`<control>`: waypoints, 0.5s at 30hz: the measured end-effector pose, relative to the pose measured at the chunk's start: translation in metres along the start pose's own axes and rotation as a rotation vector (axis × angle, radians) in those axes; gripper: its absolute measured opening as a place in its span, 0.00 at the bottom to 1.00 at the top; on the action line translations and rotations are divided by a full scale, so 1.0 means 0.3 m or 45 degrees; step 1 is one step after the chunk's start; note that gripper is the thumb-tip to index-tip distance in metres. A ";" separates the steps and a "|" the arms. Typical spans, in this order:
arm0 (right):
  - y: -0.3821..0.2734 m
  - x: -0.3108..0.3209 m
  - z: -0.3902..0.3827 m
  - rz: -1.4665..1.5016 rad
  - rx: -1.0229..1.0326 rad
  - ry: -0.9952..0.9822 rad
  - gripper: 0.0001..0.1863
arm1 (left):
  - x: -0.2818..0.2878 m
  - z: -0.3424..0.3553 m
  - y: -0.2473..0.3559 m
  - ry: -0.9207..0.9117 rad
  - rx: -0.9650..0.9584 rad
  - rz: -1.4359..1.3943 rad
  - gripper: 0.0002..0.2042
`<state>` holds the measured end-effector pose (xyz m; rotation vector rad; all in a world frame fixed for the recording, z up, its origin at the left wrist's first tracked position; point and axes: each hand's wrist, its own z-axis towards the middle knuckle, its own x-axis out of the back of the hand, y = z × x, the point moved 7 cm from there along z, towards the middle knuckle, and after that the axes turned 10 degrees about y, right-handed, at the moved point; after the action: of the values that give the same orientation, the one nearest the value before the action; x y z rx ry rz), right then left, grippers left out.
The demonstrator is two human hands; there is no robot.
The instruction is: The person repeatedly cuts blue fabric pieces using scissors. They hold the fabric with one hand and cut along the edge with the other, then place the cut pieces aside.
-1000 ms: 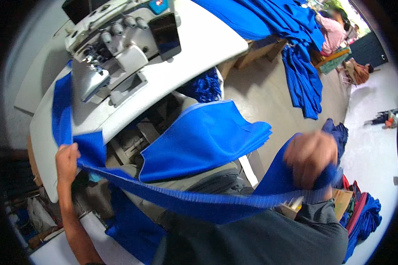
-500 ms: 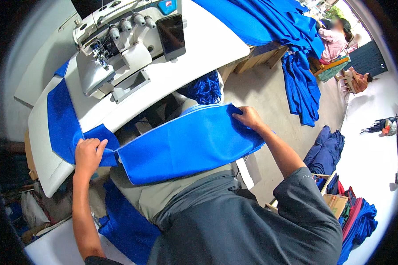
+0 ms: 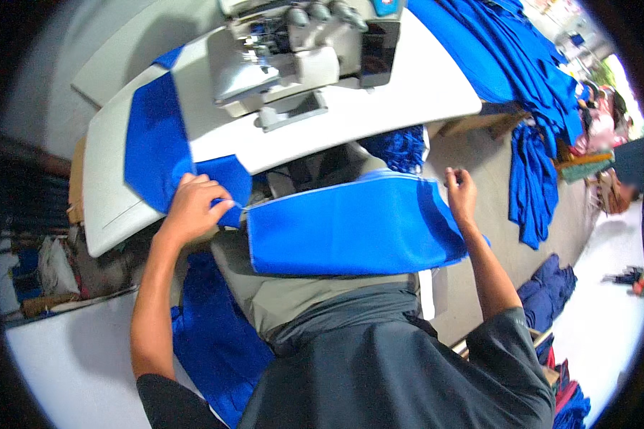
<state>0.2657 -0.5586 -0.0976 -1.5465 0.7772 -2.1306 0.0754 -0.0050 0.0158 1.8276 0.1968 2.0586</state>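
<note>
"What do I have at left?"
"I see a broad, bright-blue cloth strip (image 3: 154, 129) on the white, rounded tabletop (image 3: 106, 196), its near end pinched in the left hand (image 3: 192, 204)."
"Further right?"
"A bright-blue, four-sided cloth panel (image 3: 343, 225) across the lap. Beside its right end, the right hand (image 3: 462, 191) curls, fingertips narrowly apart; I can't tell whether it touches."
</note>
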 end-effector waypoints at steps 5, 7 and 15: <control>-0.335 -0.212 -0.193 0.550 -0.472 -0.752 0.26 | 0.002 -0.025 -0.021 0.061 0.037 -0.035 0.06; -0.534 -0.294 -0.305 0.130 0.479 -0.898 0.18 | -0.002 -0.014 -0.019 0.050 0.034 -0.037 0.06; -1.017 -0.439 -0.700 0.440 0.703 -1.143 0.23 | -0.009 -0.007 -0.023 0.063 0.072 -0.018 0.06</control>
<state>0.1093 -0.2015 -0.0481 -1.6454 0.1017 -1.0674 0.0749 0.0006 0.0106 1.8033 0.2831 2.1105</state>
